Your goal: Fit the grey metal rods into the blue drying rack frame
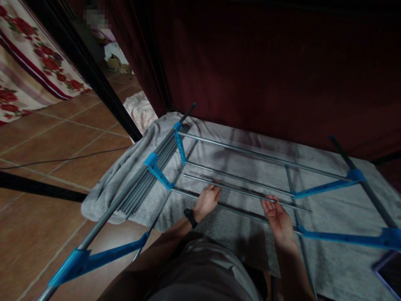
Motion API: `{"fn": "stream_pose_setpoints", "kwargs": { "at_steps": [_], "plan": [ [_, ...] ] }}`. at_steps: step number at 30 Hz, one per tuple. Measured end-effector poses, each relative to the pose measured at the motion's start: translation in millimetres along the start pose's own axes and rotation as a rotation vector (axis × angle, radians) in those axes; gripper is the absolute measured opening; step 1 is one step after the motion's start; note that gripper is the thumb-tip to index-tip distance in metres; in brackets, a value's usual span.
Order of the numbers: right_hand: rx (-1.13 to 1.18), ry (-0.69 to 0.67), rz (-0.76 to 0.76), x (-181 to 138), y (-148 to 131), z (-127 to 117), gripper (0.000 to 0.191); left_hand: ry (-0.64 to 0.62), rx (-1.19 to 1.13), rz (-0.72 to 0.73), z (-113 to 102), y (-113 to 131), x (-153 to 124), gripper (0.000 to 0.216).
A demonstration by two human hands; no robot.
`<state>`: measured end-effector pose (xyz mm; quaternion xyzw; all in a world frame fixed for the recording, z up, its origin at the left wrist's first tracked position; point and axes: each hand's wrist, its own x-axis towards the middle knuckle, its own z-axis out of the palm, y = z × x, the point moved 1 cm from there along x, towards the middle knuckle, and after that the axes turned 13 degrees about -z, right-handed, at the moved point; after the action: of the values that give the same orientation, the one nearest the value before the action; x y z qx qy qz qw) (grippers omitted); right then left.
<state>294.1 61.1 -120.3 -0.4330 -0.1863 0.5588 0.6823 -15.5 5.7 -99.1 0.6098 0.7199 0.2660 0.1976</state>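
Note:
A thin loose metal rod [241, 190] lies across both my hands, inside a frame of grey tubes joined by blue plastic brackets [160, 172]. My left hand [207, 202], with a black band on its wrist, has its fingers curled around the rod left of its middle. Farther right, my right hand [278, 217] grips the same rod between thumb and fingers, palm turned up. A long crossbar [260, 156] of the frame runs beyond the rod, and a lower crossbar [239, 212] passes close to my hands.
Several loose tubes [142, 186] lie side by side on the grey blanket [338, 263] at the left. A phone [388, 271] rests at the lower right. Black posts [94, 83] and a dark red curtain [266, 75] border the bed. Tiled floor [40, 225] extends left, crossed by a cable [69, 159].

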Motion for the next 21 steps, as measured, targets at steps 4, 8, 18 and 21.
{"fn": "stream_pose_setpoints", "kwargs": {
  "at_steps": [4,8,18,21],
  "plan": [
    [-0.012,0.006,-0.002,-2,-3,4,0.008,-0.03,0.05,-0.018,-3,4,-2,0.029],
    [-0.02,0.009,-0.001,-4,-4,5,0.007,-0.043,0.074,-0.027,-4,6,-3,0.032],
    [-0.039,-0.006,-0.002,-4,-4,2,0.007,-0.055,0.119,-0.028,-2,11,-5,0.032],
    [-0.044,-0.001,-0.009,-3,-4,3,0.004,-0.054,0.152,0.005,-3,12,-6,0.033]
  ]
}}
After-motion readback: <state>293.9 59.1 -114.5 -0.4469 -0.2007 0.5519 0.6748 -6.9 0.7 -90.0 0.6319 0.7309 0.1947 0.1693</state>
